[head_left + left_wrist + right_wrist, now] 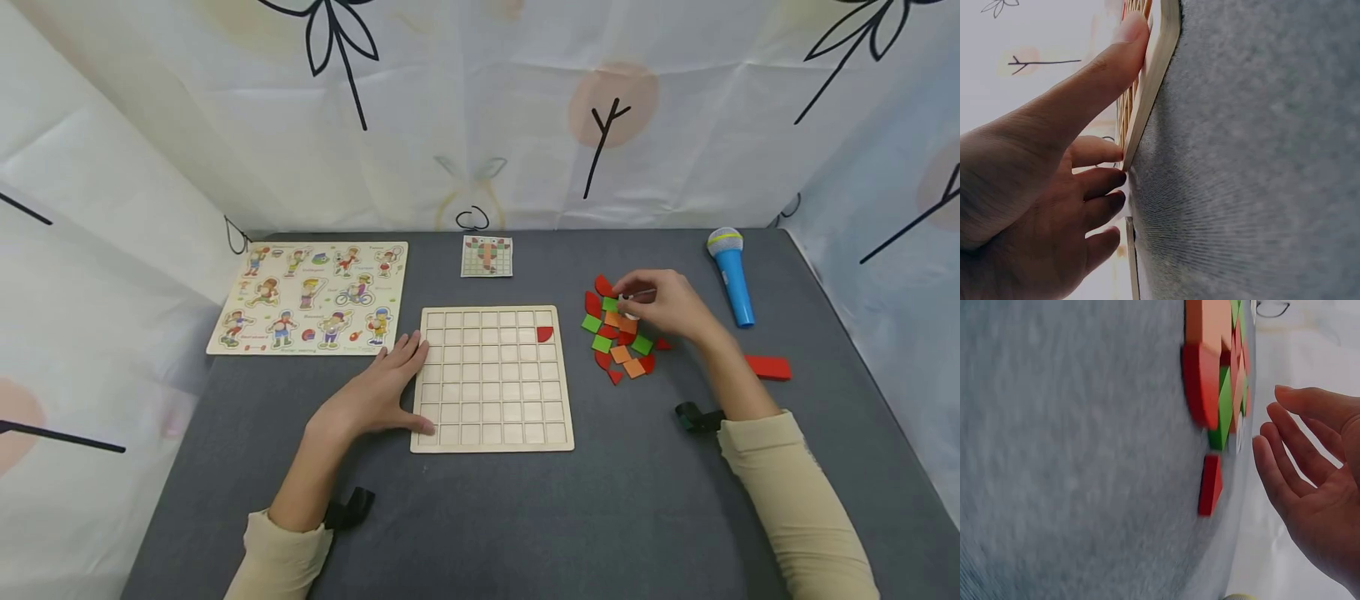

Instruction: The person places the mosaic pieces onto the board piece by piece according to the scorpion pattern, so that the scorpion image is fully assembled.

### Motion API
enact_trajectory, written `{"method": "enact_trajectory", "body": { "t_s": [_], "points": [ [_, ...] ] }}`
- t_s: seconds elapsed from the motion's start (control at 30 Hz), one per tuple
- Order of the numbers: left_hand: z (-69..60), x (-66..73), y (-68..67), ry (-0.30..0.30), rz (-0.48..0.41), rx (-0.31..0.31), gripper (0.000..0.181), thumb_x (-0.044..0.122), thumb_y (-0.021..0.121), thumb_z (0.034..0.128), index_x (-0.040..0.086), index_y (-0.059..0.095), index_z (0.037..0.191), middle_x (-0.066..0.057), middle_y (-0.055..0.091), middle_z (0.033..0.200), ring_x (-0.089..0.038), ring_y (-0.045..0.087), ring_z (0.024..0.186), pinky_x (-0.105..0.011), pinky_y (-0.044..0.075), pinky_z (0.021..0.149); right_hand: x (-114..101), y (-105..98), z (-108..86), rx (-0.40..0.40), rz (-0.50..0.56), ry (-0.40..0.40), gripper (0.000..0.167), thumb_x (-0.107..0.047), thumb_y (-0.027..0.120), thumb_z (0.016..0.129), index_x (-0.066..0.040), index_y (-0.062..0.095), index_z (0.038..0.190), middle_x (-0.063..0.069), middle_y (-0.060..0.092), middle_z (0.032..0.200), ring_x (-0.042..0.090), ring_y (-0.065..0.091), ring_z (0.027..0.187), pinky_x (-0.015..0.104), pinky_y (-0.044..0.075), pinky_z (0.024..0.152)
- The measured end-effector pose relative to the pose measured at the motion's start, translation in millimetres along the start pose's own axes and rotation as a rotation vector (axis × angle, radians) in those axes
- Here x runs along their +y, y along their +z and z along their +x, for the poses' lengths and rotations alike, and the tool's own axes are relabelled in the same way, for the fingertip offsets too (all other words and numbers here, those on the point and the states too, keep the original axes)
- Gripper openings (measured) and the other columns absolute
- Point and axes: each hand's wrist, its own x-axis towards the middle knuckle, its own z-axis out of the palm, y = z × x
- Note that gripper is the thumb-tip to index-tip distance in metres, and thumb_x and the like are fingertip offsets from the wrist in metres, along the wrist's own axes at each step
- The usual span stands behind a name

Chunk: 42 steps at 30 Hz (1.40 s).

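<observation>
A wooden grid board (pixel 491 379) lies mid-table with one red quarter-round piece (pixel 544 334) in a cell near its upper right. My left hand (pixel 378 392) rests at the board's left edge, fingers spread, thumb on the lower left corner; in the left wrist view the thumb (pixel 1094 84) lies over the rim. To the right is a loose pile of red, green and orange pieces (pixel 619 354). Above its far side hovers my right hand (pixel 663 304), fingers loosely bent. In the right wrist view that hand (pixel 1316 450) shows nothing between thumb and fingers.
A small pattern card (pixel 487 256) lies behind the board. A picture board (pixel 307 298) with figures of children is at the back left. On the right are a blue toy microphone (pixel 733 279) and a red block (pixel 768 367). Patterned cloth (pixel 480 108) hangs behind the table.
</observation>
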Motion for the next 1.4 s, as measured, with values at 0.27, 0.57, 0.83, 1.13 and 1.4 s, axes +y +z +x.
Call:
{"method": "enact_trajectory", "body": {
  "t_s": [0.27, 0.57, 0.83, 1.13, 1.4],
  "points": [
    [6.2, 3.2, -5.1, -0.018, -0.007, -0.040, 0.139, 0.046, 0.099, 0.0757, -0.003, 0.013, 0.172, -0.023, 0.000, 0.183, -0.043, 0.004, 0.172, -0.062, 0.021, 0.137, 15, -6, 5.2, 0.014, 0.018, 0.002, 0.027, -0.010, 0.075, 0.102, 0.003, 0.074, 0.125, 0.028, 0.076, 0.125, 0.045, 0.074, 0.115, -0.003, 0.045, 0.083],
    [7.4, 2.1, -5.7, -0.034, -0.046, -0.063, 0.143, 0.045, 0.100, 0.0746, -0.003, 0.007, 0.173, -0.022, -0.005, 0.184, -0.043, 0.001, 0.172, -0.062, 0.023, 0.136, 21, -6, 15.1, -0.001, 0.004, -0.007, 0.030, -0.011, 0.076, 0.101, 0.002, 0.073, 0.128, 0.027, 0.076, 0.128, 0.040, 0.071, 0.117, 0.003, 0.047, 0.088],
    [8.1, 2.5, -5.8, -0.008, -0.055, -0.066, 0.142, 0.044, 0.100, 0.0760, -0.003, 0.006, 0.173, -0.022, -0.005, 0.183, -0.044, 0.000, 0.172, -0.063, 0.020, 0.137, 28, -6, 25.3, -0.024, 0.014, -0.003, 0.035, -0.010, 0.077, 0.100, 0.005, 0.071, 0.131, 0.030, 0.073, 0.128, 0.038, 0.069, 0.112, 0.004, 0.047, 0.083],
    [9.4, 1.0, -0.2, 0.031, -0.049, -0.043, 0.144, 0.046, 0.099, 0.0760, -0.009, 0.005, 0.170, -0.028, -0.005, 0.182, -0.047, -0.002, 0.171, -0.064, 0.011, 0.138, 34, -5, 28.3, -0.083, 0.021, 0.004, 0.037, -0.009, 0.080, 0.098, 0.005, 0.072, 0.131, 0.027, 0.073, 0.129, 0.033, 0.066, 0.112, 0.008, 0.048, 0.085],
    [8.0, 0.8, 1.5, 0.043, -0.048, -0.031, 0.145, 0.047, 0.099, 0.0756, -0.009, 0.005, 0.170, -0.028, -0.006, 0.182, -0.047, -0.003, 0.171, -0.065, 0.010, 0.138, 35, -4, 22.3, -0.115, 0.023, -0.037, 0.030, -0.008, 0.083, 0.096, 0.002, 0.076, 0.123, 0.023, 0.076, 0.120, 0.015, 0.067, 0.096, 0.016, 0.052, 0.082]
  ]
}}
